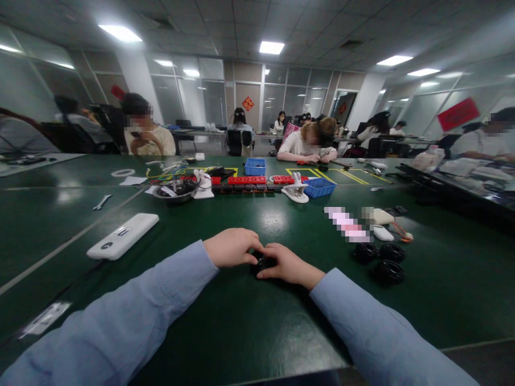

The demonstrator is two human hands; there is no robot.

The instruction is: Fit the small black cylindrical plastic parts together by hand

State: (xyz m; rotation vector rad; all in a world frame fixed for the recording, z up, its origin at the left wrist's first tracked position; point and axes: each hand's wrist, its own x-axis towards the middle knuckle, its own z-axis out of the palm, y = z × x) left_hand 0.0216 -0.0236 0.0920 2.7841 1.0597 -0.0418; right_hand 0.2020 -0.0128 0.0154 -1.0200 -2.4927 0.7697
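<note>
Black part (260, 261) gripped w/ both hands' fingers (257, 248).

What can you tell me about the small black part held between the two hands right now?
The small black part is mostly hidden: only a dark, glossy, rounded bit shows between the fingers, apparently plastic or rubber. It sits low on the green table, near its front middle. The left hand covers it from the left and the right hand from the right, fingertips of both touching it. It looks similar to the three black rings lying to the right, but its exact shape cannot be made out.
</note>
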